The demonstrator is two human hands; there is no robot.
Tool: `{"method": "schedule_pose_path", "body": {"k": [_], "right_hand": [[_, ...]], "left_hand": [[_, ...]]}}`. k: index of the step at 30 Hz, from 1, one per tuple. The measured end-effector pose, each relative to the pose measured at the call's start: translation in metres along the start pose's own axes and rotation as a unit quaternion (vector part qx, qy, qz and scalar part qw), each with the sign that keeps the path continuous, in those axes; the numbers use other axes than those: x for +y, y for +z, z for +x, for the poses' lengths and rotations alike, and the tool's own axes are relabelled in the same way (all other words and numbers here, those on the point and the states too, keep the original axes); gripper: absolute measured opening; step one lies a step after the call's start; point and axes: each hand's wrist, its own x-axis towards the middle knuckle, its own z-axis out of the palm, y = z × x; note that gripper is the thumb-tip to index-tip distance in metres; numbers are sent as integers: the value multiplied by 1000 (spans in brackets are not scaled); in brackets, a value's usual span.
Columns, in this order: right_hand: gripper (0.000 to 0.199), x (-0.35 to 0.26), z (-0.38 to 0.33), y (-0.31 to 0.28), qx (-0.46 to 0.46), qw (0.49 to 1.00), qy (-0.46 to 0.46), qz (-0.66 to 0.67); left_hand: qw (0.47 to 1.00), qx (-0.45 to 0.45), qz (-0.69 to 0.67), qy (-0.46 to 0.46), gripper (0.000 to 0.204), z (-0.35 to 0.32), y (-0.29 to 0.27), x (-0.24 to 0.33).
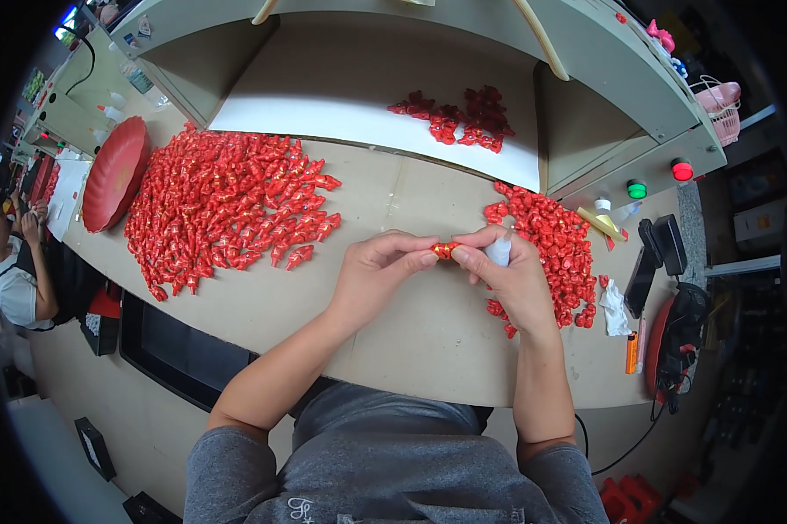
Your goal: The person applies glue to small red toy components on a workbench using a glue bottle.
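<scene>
A small red figurine piece with gold markings (444, 251) is held between my two hands above the middle of the table. My left hand (374, 272) pinches its left end between thumb and forefinger. My right hand (522, 281) pinches the right end, and a small whitish translucent bottle (499, 251) is tucked among its fingers. To the left spreads a large pile of red figurines with gold details (223, 205). Beside and beyond my right hand lies a heap of smaller red pieces (557, 244). Several more red pieces (463, 120) sit on white paper inside the booth.
A red scalloped plate (116, 175) stands tilted at the far left. The booth's right post carries a green button (638, 189) and a red one (682, 169). Crumpled tissue (614, 307), an orange lighter (632, 355) and a phone (641, 281) lie right. Another person (22, 284) sits left.
</scene>
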Motion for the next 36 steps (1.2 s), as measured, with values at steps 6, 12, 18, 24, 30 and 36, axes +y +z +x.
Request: {"method": "schedule_pose_path", "body": {"k": [6,12,18,24,30,36], "right_hand": [[13,8,2,3,-10,999,-13,40],[12,13,5,4,3,1000,2,27],[14,13,6,5,4,1000,6,26],[12,21,10,6,-3,999,9,50],[11,23,11,6,-2,998,16,54],[13,23,12,8,-4,998,21,54]], "left_hand": [[1000,-1,14,17,17,-1,-1,-1],[999,2,25,22,18,0,-2,-6],[999,1,34,17,18,0,-3,-6],[999,12,29,1,18,2,-4,-9],[1000,13,24,0,18,3,-3,-10],[999,22,31,-3,18,3,-3,-10]]}}
